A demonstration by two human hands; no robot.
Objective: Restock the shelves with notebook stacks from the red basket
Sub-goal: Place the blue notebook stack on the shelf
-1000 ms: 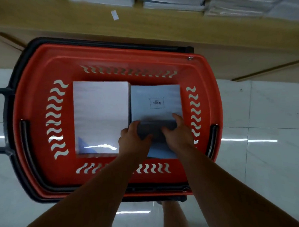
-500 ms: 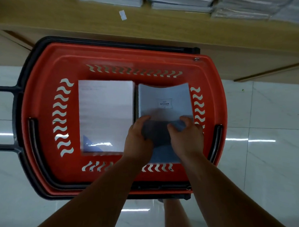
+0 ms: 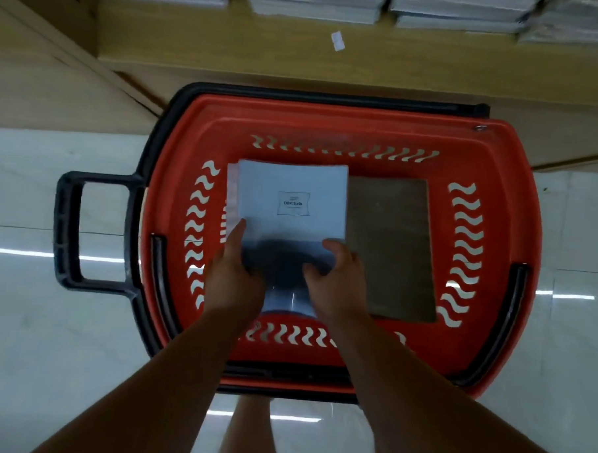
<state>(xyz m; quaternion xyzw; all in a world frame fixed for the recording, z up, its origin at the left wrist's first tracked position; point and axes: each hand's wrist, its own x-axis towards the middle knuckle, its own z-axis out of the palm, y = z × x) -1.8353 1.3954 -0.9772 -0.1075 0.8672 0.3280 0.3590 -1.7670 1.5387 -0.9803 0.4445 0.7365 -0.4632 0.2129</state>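
Note:
A red basket [image 3: 336, 125] with a black rim stands on the floor against the shelf base. Both hands hold a pale blue notebook stack [image 3: 291, 205] with a small label, raised over the basket's left half. My left hand [image 3: 232, 274] grips its near left edge and my right hand [image 3: 336, 282] grips its near right edge. Another pale stack [image 3: 230, 202] peeks out under its left side. The basket's right half shows a bare brown bottom patch [image 3: 392, 247] where the stack lay.
A wooden shelf [image 3: 230, 52] runs along the top, with several white notebook stacks [image 3: 317, 3] on it and a small white tag [image 3: 337, 40]. The basket's black pull handle [image 3: 71, 230] sticks out left over a glossy white tiled floor [image 3: 46, 335].
The blue stack has been lifted from the basket's right half and moved left over the other stack, uncovering the brown bottom. The camera view has shifted, so the basket sits further right.

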